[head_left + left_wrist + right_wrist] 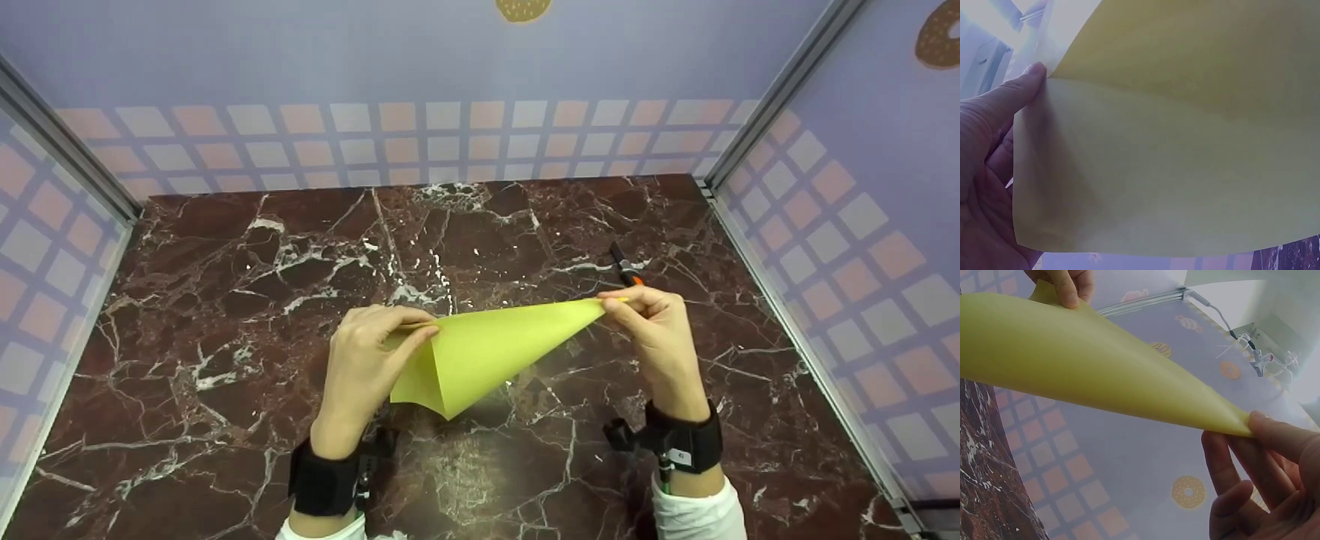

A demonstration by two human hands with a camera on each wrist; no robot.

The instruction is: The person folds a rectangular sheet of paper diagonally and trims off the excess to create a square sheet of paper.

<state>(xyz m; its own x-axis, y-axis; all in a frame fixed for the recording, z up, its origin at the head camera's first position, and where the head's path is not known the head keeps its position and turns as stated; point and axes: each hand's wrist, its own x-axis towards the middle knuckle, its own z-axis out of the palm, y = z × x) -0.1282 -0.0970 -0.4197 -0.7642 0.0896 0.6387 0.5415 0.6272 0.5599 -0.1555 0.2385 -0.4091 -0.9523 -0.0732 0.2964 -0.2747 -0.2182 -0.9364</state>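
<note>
White sleeves (pixel 699 516) and black wrist straps (pixel 686 446) are being shown nearest the head camera. Beyond them, yellow paper (pixel 495 349) is being held above the middle of the tabletop (pixel 187 300), well short of its far edge, and is being curved into a cone. Its wide end is being pinched by the left hand (pixel 367 356), its point by the right hand (pixel 664 337). Toward the tabletop's far right corner, a slim dark tool (pixel 622 262) with an orange part is lying on veined, polished-looking stone.

From the left wrist, the paper's smooth, matte side is filling most of the view. One thumb is being pressed at its edge, where a soft fold line is starting. Firm pressure is probably being called for there, since a slack overlap could spring loose.

From the right wrist, the narrow tip is being gripped between thumb and fingers, before a printed wall (pixel 1129 467). Only light, rolling pressure seems to be needed: by too hard a squeeze, the rounded point could be flattened or creased.
</note>
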